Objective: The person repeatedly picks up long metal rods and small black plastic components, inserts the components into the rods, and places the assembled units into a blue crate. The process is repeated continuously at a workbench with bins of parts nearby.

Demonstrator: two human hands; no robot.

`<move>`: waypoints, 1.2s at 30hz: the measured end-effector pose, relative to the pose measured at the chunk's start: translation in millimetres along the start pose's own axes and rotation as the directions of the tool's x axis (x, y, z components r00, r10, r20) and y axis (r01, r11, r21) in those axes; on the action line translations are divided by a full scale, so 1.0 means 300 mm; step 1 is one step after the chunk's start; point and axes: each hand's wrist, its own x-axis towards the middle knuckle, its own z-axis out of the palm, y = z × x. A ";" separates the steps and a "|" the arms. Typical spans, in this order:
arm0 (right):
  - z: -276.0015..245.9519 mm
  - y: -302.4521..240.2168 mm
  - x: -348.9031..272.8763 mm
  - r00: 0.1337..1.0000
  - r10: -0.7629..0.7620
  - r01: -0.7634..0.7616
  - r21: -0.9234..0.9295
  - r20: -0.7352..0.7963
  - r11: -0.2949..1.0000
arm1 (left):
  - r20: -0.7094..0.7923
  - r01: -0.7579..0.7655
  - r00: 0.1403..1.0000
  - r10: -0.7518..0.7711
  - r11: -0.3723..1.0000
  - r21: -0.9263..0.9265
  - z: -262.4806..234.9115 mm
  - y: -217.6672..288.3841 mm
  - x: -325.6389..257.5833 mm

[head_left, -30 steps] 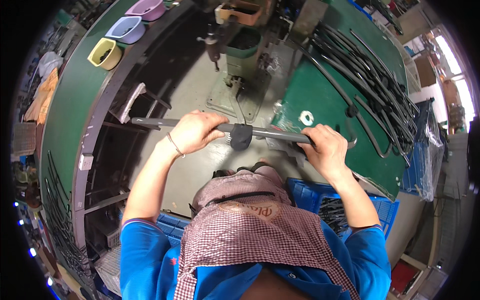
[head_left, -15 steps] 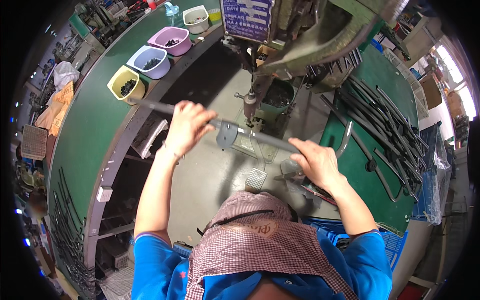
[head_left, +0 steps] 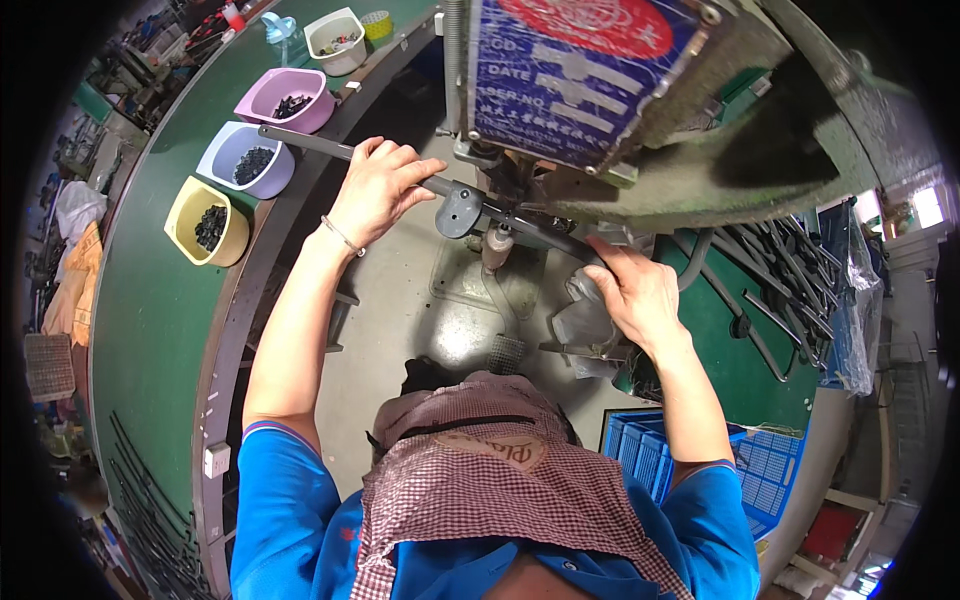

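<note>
A dark grey metal tube (head_left: 545,235) is held across the front of a green press machine (head_left: 720,180). My left hand (head_left: 383,187) is closed round it left of a rounded grey bracket (head_left: 459,212), which has small holes in it. Further right, my right hand (head_left: 637,292) grips the tube from above, near where it bends. The tube slants down to the right, its flattened left end reaching over the blue tub. Just below the tube shows the machine's metal tool holder (head_left: 497,240); I cannot tell whether the two touch.
Left, a green bench (head_left: 150,330) carries yellow (head_left: 240,240), blue (head_left: 275,178) and pink (head_left: 322,108) tubs of small black parts, and a white tub (head_left: 345,58). Bent dark tubes (head_left: 770,270) are heaped on the right bench. Blue crates (head_left: 770,470) stand below it.
Both hands have raised the tube toward the machine head, and it now overlaps the tool holder's upper part. My view has shifted closer to the machine.
</note>
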 end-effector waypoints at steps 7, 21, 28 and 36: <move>0.040 0.019 0.048 0.975 0.130 -0.162 0.172 0.183 0.972 | 0.097 0.038 0.995 -0.027 0.992 -0.120 0.056 -0.051 -0.010; 0.067 0.053 -0.043 0.985 0.127 -0.107 -0.167 0.118 0.980 | -0.380 0.799 0.527 -0.760 0.596 -0.083 -0.218 -0.604 -0.548; 0.128 -0.045 -0.046 0.975 0.054 -0.109 -0.255 -0.214 0.961 | 0.070 0.958 0.230 -0.971 0.238 0.157 -0.164 -1.252 -0.941; 0.136 -0.487 0.020 0.883 -0.178 0.080 -0.235 -0.434 0.969 | 0.192 0.902 0.217 -0.957 0.272 0.336 0.043 -1.227 -0.800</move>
